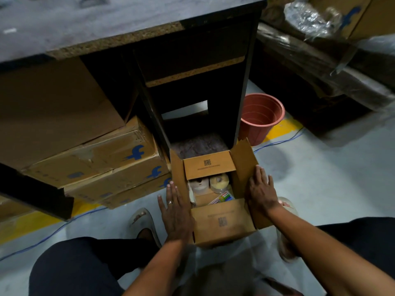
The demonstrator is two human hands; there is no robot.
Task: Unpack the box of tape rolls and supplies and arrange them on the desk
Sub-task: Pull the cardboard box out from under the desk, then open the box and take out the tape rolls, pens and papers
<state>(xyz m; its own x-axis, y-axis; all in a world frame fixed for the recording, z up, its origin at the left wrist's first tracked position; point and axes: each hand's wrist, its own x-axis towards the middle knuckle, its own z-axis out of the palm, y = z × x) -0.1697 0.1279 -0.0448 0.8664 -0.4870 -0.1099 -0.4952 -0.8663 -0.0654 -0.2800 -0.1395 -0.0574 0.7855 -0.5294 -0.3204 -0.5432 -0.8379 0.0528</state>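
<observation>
An open cardboard box (222,221) stands on the floor in front of the dark desk (85,24), its four flaps spread. Inside lie two tape rolls, a pale one (198,184) and a yellowish one (219,182), beside a pack of coloured markers (223,198). My left hand (175,212) lies flat with straight fingers against the box's left flap. My right hand (261,190) presses flat on the right flap. Neither hand holds anything.
Stacked cardboard cartons (96,163) sit under the desk at the left. A terracotta plastic pot (260,116) stands right of the desk leg. A blue cable (280,142) runs across the floor. Wrapped bundles (320,60) lie at the right. My knees and sandalled feet flank the box.
</observation>
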